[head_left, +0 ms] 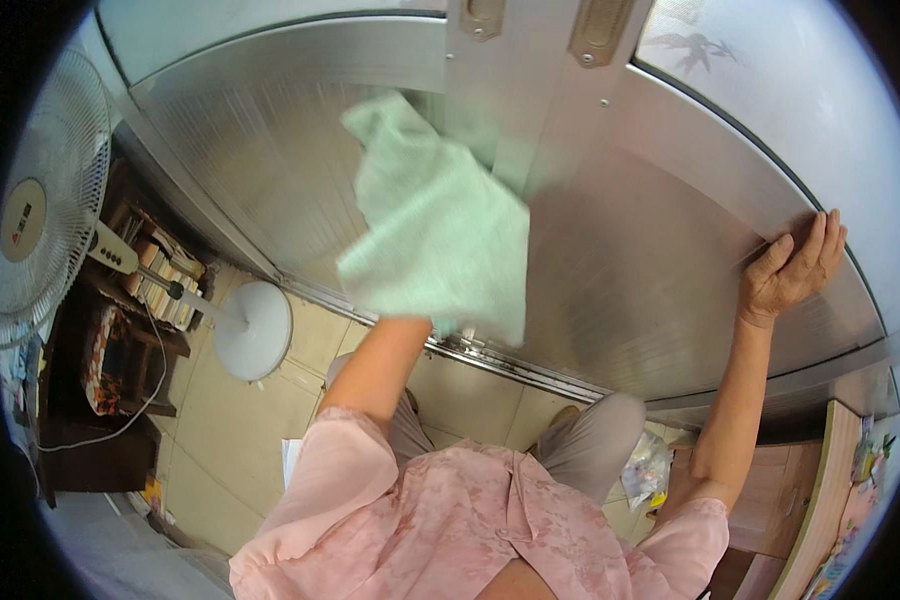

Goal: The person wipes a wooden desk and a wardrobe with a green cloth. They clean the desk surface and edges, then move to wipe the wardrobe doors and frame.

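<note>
A pale green cloth spreads over the lower metal panel of a silver sliding door, near where two door leaves meet. My left forearm reaches up under it; the cloth covers my left hand, which holds it up against the panel, and its fingers are hidden. Off to the right, my right hand rests on the rail of the right door leaf. Its fingers stretch out along the rail below the frosted glass, with nothing held.
On the left stands a white floor fan with a round base, beside dark wooden shelves with books. A trailing cord hangs there. A clear plastic bag lies near a wooden cabinet. The door track crosses the tiled floor.
</note>
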